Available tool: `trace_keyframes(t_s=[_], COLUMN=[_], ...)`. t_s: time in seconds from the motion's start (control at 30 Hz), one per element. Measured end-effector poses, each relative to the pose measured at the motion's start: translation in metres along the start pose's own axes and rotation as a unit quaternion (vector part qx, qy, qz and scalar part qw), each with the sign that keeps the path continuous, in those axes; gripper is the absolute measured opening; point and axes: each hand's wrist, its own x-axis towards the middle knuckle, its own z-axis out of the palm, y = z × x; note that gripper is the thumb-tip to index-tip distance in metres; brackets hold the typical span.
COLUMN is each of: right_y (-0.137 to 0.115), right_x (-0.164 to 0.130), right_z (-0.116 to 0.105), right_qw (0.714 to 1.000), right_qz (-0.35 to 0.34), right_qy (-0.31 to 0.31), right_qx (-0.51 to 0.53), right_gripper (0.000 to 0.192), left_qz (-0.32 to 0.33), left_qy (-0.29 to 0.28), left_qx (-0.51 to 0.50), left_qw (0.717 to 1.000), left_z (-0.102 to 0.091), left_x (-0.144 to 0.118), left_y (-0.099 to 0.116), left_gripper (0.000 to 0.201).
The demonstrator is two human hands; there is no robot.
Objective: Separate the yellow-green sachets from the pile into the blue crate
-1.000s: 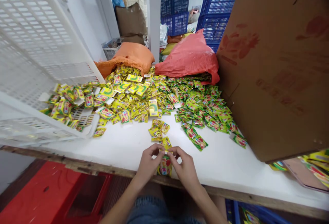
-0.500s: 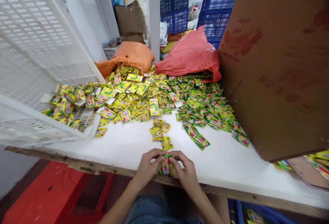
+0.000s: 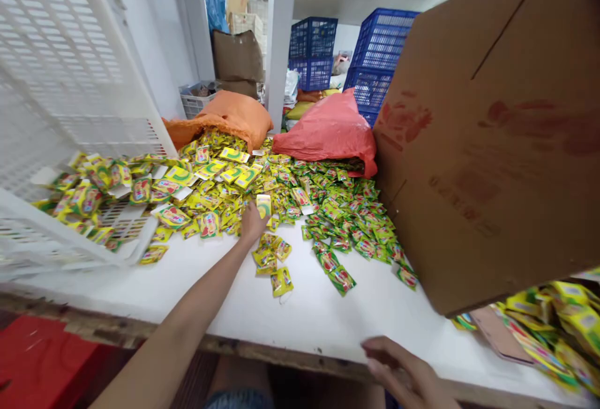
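Observation:
My left hand (image 3: 252, 222) is stretched forward to the near edge of a big heap of yellow and green sachets (image 3: 328, 209) on the white table (image 3: 225, 284). Its fingertips rest against a small yellow box (image 3: 264, 205) lying on the heap; whether they grip it is hidden by the back of the hand. A small cluster of sachets (image 3: 272, 257) lies just right of that wrist. My right hand (image 3: 400, 373) hovers low at the table's front edge, blurred, fingers loosely apart, with nothing seen in it.
A tipped white plastic crate (image 3: 70, 84) with sachets spilling out stands at the left. A large cardboard box (image 3: 492, 146) leans at the right, with yellow packs (image 3: 553, 328) beneath it. Orange sack (image 3: 234, 115), red sack (image 3: 328, 131) and blue crates (image 3: 379, 46) are behind.
Both hands held one sachet together at the table's front edge. Now they are apart: the left has reached forward to the heap, the right has dropped to the right, and that sachet is gone.

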Motion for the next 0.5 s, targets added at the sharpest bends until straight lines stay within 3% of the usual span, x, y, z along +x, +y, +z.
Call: trace_keyframes(t_s=[0.1, 0.23, 0.37, 0.5], right_y=[-0.011, -0.004, -0.023, -0.056], right_x=[0.035, 0.078, 0.117, 0.140], right_z=[0.036, 0.058, 0.091, 0.126], right_qw=[0.997, 0.989, 0.991, 0.985], right_qz=[-0.005, -0.001, -0.102, -0.165], right_qy=[0.063, 0.144, 0.086, 0.040], right_qx=[0.049, 0.035, 0.002, -0.022], right_gripper=[0.019, 0.020, 0.014, 0.037], left_qz=[-0.021, -0.040, -0.075, -0.122], left_qy=[-0.022, -0.049, -0.068, -0.060], left_qx=[-0.034, -0.107, -0.178, -0.250], left_qw=[0.999, 0.992, 0.979, 0.959], left_z=[-0.002, -0.028, -0.053, -0.062], left_x=[-0.002, -0.033, -0.087, -0.132], left_y=[-0.007, -0.025, -0.042, -0.049], left_gripper=[0.040, 0.036, 0.038, 0.038])
